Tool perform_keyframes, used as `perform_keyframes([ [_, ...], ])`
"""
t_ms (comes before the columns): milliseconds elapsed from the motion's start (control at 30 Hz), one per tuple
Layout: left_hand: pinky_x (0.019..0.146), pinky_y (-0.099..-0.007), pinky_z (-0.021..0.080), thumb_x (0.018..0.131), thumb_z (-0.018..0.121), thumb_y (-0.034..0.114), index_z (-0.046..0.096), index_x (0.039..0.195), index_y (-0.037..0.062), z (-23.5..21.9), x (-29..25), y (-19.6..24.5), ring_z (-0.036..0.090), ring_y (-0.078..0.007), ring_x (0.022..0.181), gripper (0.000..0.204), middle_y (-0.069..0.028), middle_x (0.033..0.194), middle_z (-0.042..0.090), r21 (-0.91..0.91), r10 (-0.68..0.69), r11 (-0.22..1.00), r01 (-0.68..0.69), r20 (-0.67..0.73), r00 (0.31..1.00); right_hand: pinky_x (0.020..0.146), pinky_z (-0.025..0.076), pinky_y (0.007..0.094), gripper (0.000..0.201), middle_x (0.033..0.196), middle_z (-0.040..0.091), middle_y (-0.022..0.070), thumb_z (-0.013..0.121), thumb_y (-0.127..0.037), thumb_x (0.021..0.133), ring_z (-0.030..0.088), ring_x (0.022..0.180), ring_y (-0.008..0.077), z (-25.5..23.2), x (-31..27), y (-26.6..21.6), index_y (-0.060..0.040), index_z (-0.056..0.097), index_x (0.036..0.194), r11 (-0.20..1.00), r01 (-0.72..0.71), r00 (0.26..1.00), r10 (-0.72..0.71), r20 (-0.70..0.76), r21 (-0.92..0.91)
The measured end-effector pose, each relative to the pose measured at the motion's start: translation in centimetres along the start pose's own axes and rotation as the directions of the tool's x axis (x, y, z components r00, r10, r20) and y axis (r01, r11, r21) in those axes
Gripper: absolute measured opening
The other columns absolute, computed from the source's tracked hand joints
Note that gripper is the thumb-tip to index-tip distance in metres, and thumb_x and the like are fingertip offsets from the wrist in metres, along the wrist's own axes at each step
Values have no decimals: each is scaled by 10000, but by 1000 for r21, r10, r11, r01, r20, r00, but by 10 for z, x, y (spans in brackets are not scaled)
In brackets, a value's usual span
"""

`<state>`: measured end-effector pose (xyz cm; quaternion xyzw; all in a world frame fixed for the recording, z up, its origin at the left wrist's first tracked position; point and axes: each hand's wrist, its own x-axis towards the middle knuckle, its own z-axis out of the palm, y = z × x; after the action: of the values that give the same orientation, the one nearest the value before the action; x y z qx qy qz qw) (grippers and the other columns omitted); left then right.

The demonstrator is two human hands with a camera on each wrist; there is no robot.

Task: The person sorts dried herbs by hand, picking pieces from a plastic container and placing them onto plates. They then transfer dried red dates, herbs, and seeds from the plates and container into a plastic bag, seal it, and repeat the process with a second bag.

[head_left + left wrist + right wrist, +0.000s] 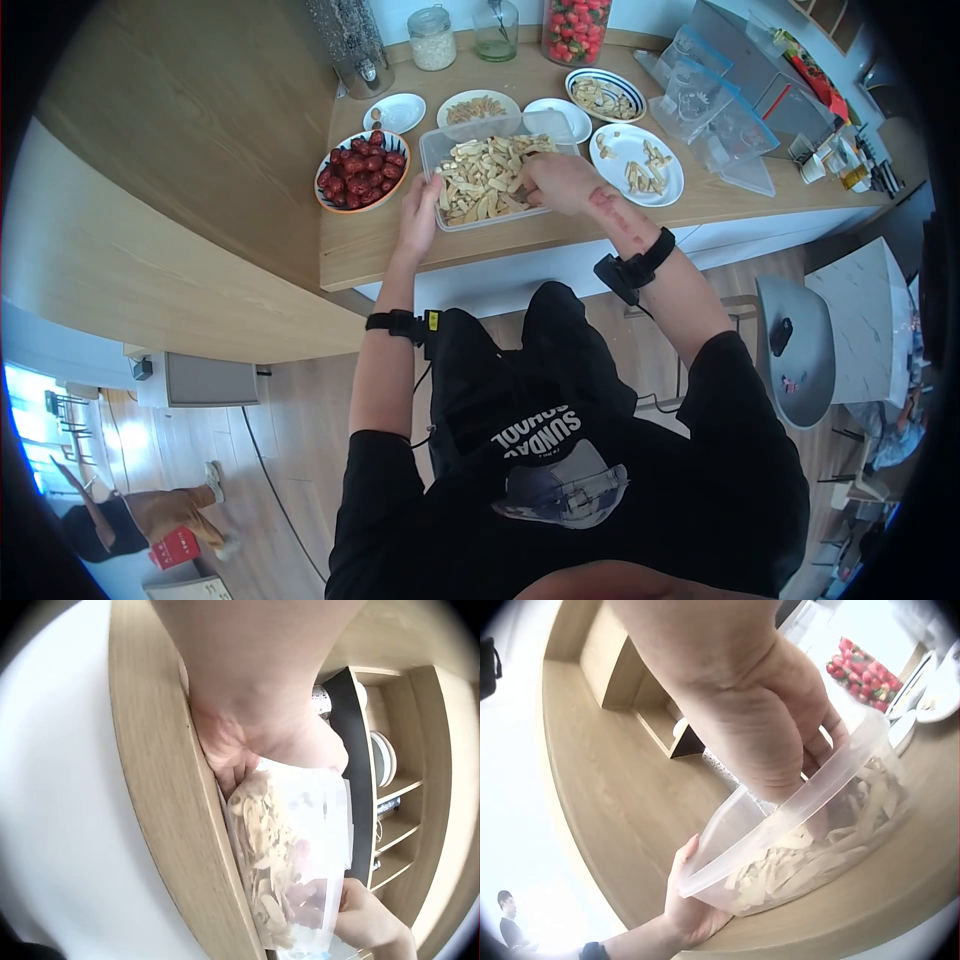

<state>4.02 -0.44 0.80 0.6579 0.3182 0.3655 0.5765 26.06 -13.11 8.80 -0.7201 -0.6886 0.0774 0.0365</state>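
A clear plastic box (455, 226) full of pale dried slices (480, 180) sits at the counter's front edge. My left hand (420, 215) grips its left side, thumb at the rim and fingers along the outer wall, as the right wrist view also shows. From the right, my right hand (560, 183) reaches over the rim, its fingers down among the slices. In the right wrist view, the right hand (780, 727) dips inside the box wall (810, 796); its fingertips are partly hidden, and I cannot tell whether they pinch a slice.
Left of the box stands a bowl of red dates (362, 172). Behind it are small plates, including a plate of thin pieces (478, 106). To the right lie a white plate (660, 190) with several slices and a striped bowl (606, 96). Jars and clear plastic containers (710, 110) line the back.
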Motion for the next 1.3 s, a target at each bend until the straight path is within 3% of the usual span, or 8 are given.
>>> perform_keyframes([
  [133,997,-321,421,1003,520,393,517,1329,-63,-7,1,0,565,-198,1145,561,-162,1246,615,90,79,992,-84,55,995,795,546,449,231,979,706,190,689,-201,875,690,934,365,-12,-2,-6,-31,678,1032,992,-22,999,26,-27,120],
  [200,980,-321,430,1006,509,377,508,1360,-68,1,1,1,579,-199,1122,569,-166,1220,639,-46,216,974,-221,-92,972,764,553,399,241,929,711,170,648,-221,929,711,860,306,-13,8,-7,-41,656,1089,887,233,921,-70,-382,399],
  [533,950,-310,444,999,515,380,591,1298,-54,-2,-1,3,597,-181,1066,533,-126,1159,678,-63,104,992,-110,-86,991,821,560,245,246,991,673,67,655,-181,963,654,923,108,-29,158,-12,4,634,1125,145,24,995,88,-38,989],
  [633,950,-315,442,991,526,390,593,1286,-63,-7,10,-15,594,-186,1064,544,-129,1151,679,-123,140,982,-142,-28,990,822,561,237,229,989,675,71,665,-148,942,659,931,108,-40,179,-26,11,641,1106,418,-93,995,73,68,904],
  [833,963,-320,438,982,536,419,593,1261,-82,-8,13,-19,597,-209,1083,576,-153,1153,677,-15,122,992,-123,-82,989,701,573,197,223,933,684,76,691,-90,886,682,804,124,-17,237,-42,20,659,1079,543,-159,987,97,127,825],
  [967,984,-332,432,973,534,462,594,1249,-83,-4,3,-3,605,-239,1127,614,-200,1168,677,-52,98,993,-105,-117,988,618,582,231,59,771,699,98,699,-43,824,683,645,150,7,274,-39,9,722,809,627,-174,983,160,93,759],
  [1100,976,-337,446,985,527,458,602,1261,-61,-8,7,-8,634,-260,1106,592,-206,1158,690,78,101,993,-93,-116,988,567,585,290,60,700,693,96,717,-73,775,694,631,162,-14,258,-59,-15,714,759,921,-174,981,191,-16,349],
  [1300,971,-339,456,985,543,450,588,1289,-56,-8,10,-12,649,-262,1090,592,-208,1170,691,-44,93,995,-95,-48,995,564,585,282,80,729,715,75,726,-82,748,698,628,155,27,314,-32,-50,710,819,755,-290,949,309,71,588],
])
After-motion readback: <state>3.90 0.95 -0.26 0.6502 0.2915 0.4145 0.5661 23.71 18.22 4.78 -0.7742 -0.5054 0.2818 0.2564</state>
